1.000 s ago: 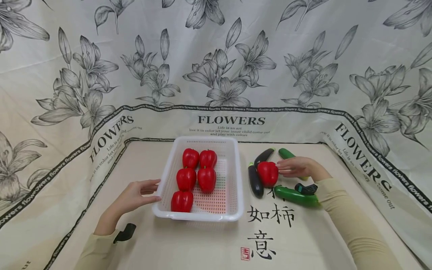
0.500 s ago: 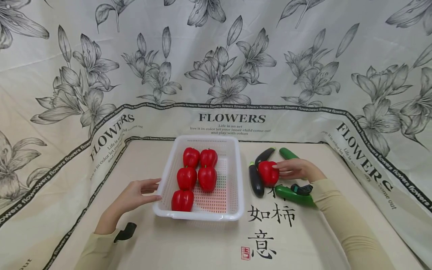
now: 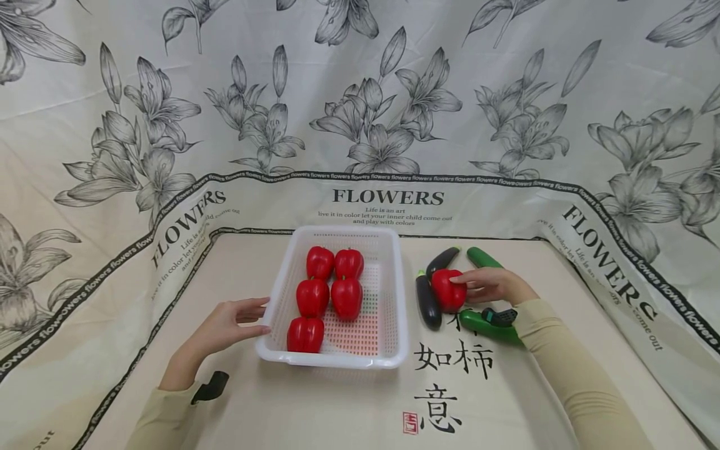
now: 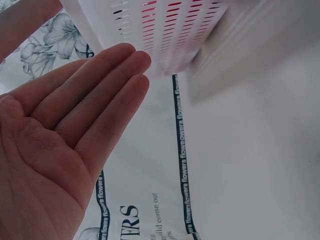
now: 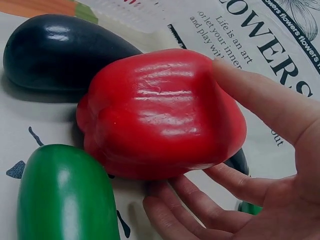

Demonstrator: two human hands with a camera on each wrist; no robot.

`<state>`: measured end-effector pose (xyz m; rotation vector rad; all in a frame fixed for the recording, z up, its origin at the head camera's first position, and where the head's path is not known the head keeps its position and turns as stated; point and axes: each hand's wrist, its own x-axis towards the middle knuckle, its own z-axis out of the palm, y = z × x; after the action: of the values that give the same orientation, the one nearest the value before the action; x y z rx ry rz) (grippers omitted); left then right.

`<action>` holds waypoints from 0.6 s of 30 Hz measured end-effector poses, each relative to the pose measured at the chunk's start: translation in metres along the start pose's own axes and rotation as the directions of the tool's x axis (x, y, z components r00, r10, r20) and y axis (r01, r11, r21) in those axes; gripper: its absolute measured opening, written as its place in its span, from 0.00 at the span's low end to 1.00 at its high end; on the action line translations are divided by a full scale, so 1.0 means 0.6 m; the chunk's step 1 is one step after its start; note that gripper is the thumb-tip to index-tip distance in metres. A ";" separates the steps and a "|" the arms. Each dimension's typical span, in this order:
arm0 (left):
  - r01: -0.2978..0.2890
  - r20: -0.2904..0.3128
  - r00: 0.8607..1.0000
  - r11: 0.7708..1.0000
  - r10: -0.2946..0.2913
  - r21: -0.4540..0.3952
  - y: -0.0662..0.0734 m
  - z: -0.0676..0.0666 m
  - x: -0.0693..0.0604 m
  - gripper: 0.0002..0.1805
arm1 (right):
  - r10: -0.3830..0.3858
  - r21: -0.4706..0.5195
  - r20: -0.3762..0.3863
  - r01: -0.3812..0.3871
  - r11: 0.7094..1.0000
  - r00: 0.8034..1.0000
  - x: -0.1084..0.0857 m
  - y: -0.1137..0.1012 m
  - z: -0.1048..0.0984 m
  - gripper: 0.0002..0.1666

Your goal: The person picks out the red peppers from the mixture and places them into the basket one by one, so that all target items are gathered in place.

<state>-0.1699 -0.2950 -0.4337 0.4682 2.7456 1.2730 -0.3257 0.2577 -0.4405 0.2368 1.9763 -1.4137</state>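
My right hand (image 3: 488, 285) is at a red bell pepper (image 3: 448, 291) lying on the cloth right of the basket. In the right wrist view the thumb (image 5: 260, 97) lies against the pepper's upper side while the other fingers reach round underneath, holding it. Two dark eggplants (image 3: 429, 301) lie against its left and far sides; a green zucchini (image 3: 488, 327) lies in front of it. At the left, my left hand (image 3: 222, 326) has its fingers extended by the rim of a white perforated basket (image 3: 402, 300). Whether they touch the rim I cannot tell.
Several red bell peppers (image 3: 305, 335) sit in the basket's left and middle parts, with bare floor on its right. A second green zucchini (image 3: 481, 257) lies behind the right hand. Flowered fabric (image 3: 388, 203) walls off the table's back and both sides.
My right hand has moved left onto the red bell pepper, its thumb coming over the pepper's side. The left hand and the basket have stayed in place.
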 end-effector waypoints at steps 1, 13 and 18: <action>0.001 0.000 1.000 1.000 -0.001 0.000 0.000 0.000 0.000 0.35 | 0.002 -0.001 0.001 -0.002 1.000 1.000 0.001 0.000 0.000 0.43; -0.008 -0.008 1.000 1.000 0.009 0.011 -0.001 0.001 0.002 0.35 | 0.015 -0.067 0.021 -0.013 0.998 1.000 0.007 0.003 -0.001 0.45; -0.005 -0.009 1.000 1.000 0.005 0.013 -0.001 0.002 0.002 0.35 | 0.019 -0.052 0.022 -0.018 0.998 1.000 0.011 0.006 -0.001 0.46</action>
<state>-0.1710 -0.2944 -0.4349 0.4715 2.7640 1.2621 -0.3290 0.2578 -0.4470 0.2147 1.9852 -1.3456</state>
